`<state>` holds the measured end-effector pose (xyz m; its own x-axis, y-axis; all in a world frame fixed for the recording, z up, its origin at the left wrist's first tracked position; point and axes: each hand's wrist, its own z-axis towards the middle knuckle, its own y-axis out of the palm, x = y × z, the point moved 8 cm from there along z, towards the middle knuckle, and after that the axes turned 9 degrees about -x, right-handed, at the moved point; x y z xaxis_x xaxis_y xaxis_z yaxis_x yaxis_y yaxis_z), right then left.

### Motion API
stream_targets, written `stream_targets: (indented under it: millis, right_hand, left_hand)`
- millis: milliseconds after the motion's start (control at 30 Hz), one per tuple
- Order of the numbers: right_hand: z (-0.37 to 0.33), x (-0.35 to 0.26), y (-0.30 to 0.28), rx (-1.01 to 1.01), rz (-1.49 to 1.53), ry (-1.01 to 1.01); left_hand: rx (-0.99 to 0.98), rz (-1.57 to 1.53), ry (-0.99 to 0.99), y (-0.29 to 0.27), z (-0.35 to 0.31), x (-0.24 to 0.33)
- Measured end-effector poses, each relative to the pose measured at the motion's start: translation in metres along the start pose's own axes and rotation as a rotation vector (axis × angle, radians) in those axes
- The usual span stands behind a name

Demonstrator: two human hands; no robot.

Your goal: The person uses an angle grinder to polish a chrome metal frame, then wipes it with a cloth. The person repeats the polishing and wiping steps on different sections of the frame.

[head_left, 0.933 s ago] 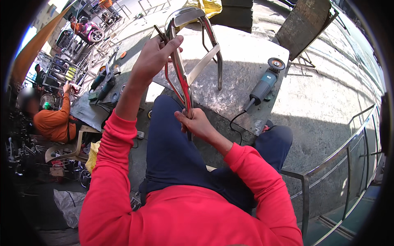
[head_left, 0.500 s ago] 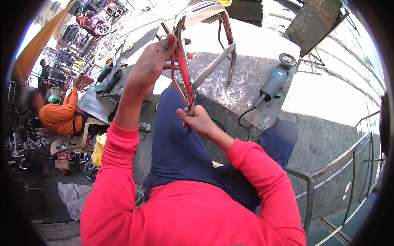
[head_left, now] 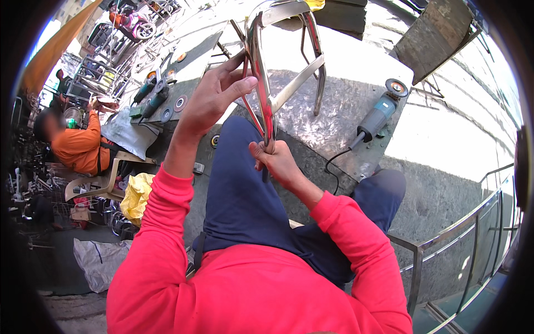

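A polished bent metal tube frame (head_left: 301, 86) with a flat cross strip stands tilted up in front of me, above the grey metal-topped bench. Its shiny sides mirror my red sleeves. Low on the near leg, my right hand (head_left: 280, 162) is closed around the tube, whose end pokes out below the fist. My left hand (head_left: 218, 103) is beside the upper part of that leg, fingers spread and thumb out. Some of its fingertips pass behind the tube, so contact is uncertain there. An angle grinder (head_left: 376, 119) with a blue-grey body lies on the bench, right of the frame.
More angle grinders (head_left: 156, 102) and loose discs (head_left: 180, 103) lie on a left-hand bench. Beyond it, a person in orange (head_left: 80, 147) sits on a beige plastic chair (head_left: 105, 186). A metal rail (head_left: 445, 236) stands at right; a yellow bag (head_left: 137, 197) lies at left.
My left hand has come off its hold on the tube; its fingers now spread beside it, slightly lower. The frame has shifted slightly right, still held in my right hand.
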<state>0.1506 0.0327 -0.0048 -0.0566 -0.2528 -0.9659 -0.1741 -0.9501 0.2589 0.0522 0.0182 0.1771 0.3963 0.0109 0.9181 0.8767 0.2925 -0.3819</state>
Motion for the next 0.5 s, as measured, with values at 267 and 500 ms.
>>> stream_targets:
  millis: [267, 500]
  right_hand:
    - [0.001, 0.005, -0.004, 0.032, 0.014, 0.026]
    - [0.003, -0.004, -0.006, 0.107, -0.03, 0.011]
  left_hand:
    - [0.021, 0.048, 0.069, 0.015, -0.007, 0.0]
    - [0.077, 0.158, 0.111, 0.014, -0.006, 0.006]
